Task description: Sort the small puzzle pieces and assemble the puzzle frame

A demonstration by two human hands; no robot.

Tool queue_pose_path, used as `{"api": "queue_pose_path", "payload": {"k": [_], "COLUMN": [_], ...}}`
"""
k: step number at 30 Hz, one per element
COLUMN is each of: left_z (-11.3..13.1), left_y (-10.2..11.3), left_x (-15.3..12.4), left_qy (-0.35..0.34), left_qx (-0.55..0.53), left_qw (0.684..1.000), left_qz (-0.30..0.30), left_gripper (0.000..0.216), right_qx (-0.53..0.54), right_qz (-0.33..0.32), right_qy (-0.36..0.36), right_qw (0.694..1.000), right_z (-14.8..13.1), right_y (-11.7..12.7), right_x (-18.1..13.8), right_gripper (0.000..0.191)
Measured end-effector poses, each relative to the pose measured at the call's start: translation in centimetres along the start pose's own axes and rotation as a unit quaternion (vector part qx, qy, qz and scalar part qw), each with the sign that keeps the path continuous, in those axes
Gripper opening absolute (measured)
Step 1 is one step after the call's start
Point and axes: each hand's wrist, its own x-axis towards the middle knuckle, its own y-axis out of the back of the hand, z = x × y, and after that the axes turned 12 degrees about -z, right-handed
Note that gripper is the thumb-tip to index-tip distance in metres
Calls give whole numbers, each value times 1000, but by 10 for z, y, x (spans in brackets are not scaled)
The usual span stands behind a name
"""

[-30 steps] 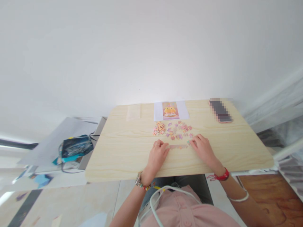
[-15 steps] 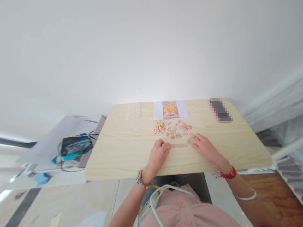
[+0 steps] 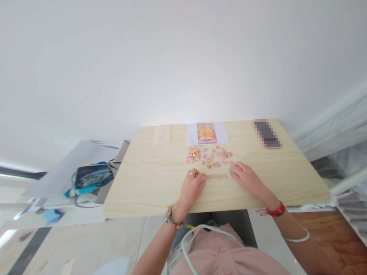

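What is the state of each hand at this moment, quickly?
Left hand: curled at the strip's left end; grip cannot be told.
Right hand: closed, holding a green piece.

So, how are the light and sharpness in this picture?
Head view: bright, with the wall pale and nearly featureless; head view: puzzle pieces look soft, their fine detail hard to make out; head view: coarse square blocks mask the phone, so its screen can't be read.

The table (image 3: pixel 137 187) has a smooth, wood-grained top; matt paper (image 3: pixel 192 136) lies by its far edge, cardboard-looking puzzle pieces (image 3: pixel 193 154) nearer. The shirt (image 3: pixel 210 256) is matt cloth.
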Motion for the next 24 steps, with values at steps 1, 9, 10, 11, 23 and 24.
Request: {"api": "queue_pose_path", "payload": {"k": [1,9,10,11,23,24], "left_z": [0,5,5,5,2,3], "left_y": [0,1,1,1,1,2], "left_x": [0,2,2,2,4,4], "left_qy": [-2,-4,-4,-5,-1,1], "left_qx": [2,6,7,8,-3,-4], "left_qw": [1000,1000,1000,1000,1000,1000], "left_qz": [0,-7,-9,-11,-25,-28], "left_gripper": [16,16,16,16,20,20], "right_qx": [1,-12,-20,-25,30,14], "right_qz": [-4,-11,-11,-12,-91,-98], "right_qy": [5,10,5,0,49,63], "right_qw": [1000,1000,1000,1000,994,993], "right_z": [1,4,4,4,13,13], "right_y": [1,5,5,5,27,28], "right_x": [1,7,6,6,17,19], "right_gripper": [17,10,9,9,17,16]}}
